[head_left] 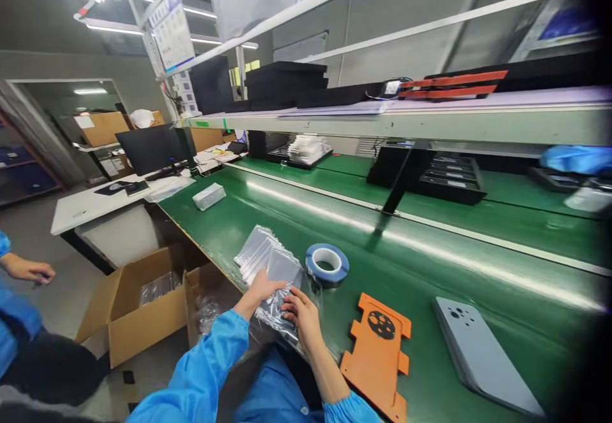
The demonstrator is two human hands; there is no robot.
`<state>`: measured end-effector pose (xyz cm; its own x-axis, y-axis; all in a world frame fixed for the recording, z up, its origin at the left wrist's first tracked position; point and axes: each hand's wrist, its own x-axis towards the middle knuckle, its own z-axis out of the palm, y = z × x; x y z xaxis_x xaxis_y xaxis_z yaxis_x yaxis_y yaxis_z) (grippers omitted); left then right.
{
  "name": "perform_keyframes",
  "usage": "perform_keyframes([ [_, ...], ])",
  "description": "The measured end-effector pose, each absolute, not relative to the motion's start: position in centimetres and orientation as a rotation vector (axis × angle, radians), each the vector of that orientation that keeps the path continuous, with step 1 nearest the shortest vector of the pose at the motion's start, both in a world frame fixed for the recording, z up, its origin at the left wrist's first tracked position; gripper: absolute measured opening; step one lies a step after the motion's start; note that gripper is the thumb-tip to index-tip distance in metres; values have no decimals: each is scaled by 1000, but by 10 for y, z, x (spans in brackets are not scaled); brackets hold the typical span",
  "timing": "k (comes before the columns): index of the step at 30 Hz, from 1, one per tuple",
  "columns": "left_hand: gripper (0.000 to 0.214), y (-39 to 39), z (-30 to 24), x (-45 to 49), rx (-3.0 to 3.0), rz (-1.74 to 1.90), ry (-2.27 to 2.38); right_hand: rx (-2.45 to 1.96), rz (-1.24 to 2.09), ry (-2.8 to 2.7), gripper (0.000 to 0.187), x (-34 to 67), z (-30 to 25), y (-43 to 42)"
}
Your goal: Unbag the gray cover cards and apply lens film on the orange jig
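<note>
Head view: you stand at the near edge of a green bench (430,264), with both hands on a loose pile of plastic bags (261,251).
Left hand: your left hand (264,287) lies flat on the pile, fingers extended, gripping nothing.
Right hand: your right hand (302,316) has its fingers bent down onto the nearest bag. The thumb is hidden, so you cannot tell whether the grip is closed.
Bag position: the pile lies directly under both hands, fans out toward 11 o'clock from the left hand, and its near end overhangs the bench edge.
Handling judgement: the film looks thin and slippery. Press the pile down with the flat left palm and work only the top bag with the right fingertips. Slide it rather than lift it, so the bags beneath do not drag off the edge.
Tape roll (329,278): blue, lying flat, near the right hand at 1 o'clock.
Orange plate (373,372): flat on the bench, at 4 o'clock from the right hand.
Grey covers (482,356): stacked, well apart at 3 o'clock.
Cardboard box (143,327): open, below the bench at 9 o'clock from the left hand.
Other person: a hand (29,270) shows at far 9 o'clock, well apart from your own.
</note>
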<state>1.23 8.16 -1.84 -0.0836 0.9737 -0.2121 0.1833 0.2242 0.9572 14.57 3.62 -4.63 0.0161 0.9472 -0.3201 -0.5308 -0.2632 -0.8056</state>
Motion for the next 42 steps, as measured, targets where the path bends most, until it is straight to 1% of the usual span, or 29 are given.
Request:
perform_keyframes([
  [4, 51, 57, -19, 9, 1139, 1215, 1453, -1078, 1392, -617, 49, 150, -46, 31],
  [8, 56, 50, -12, 8, 1161, 1393, 1457, -1145, 1160, -683, 47, 159, -35, 29],
  [10, 58, 50, -12, 10, 1187, 1441, 1454, -1165, 1038, -822, 50, 164, -26, 31],
  [12, 53, 50, -17, 14, 1270, 1466, 1434, -1137, 965, -991, 57, 166, -19, 35],
  [14, 45, 49, -25, 21, 1378, 1458, 1384, -1073, 969, -1080, 65, 165, -16, 39],
  [16, 41, 48, -33, 28, 1452, 1438, 1322, -1034, 991, -1102, 65, 160, -19, 40],
  [20, 42, 49, -44, 44, 1473, 1498, 1243, -1041, 966, -1172, 67, 147, -28, 36],
  [22, 36, 51, -47, 49, 1481, 1523, 1228, -1055, 932, -1194, 68, 142, -29, 31],
  [25, 25, 53, -52, 52, 1483, 1520, 1236, -1054, 887, -1208, 60, 140, -25, 28],
  [27, 23, 55, -55, 52, 1479, 1501, 1247, -1059, 875, -1210, 54, 140, -24, 29],
  [32, 24, 57, -52, 48, 1469, 1415, 1243, -1155, 933, -1166, 46, 144, -17, 31],
  [38, 33, 54, -45, 45, 1446, 1361, 1278, -1042, 905, -1180, 32, 149, -5, 26],
  [42, 34, 60, -42, 48, 1384, 1318, 1333, -1124, 950, -1191, 29, 152, -8, 35],
])
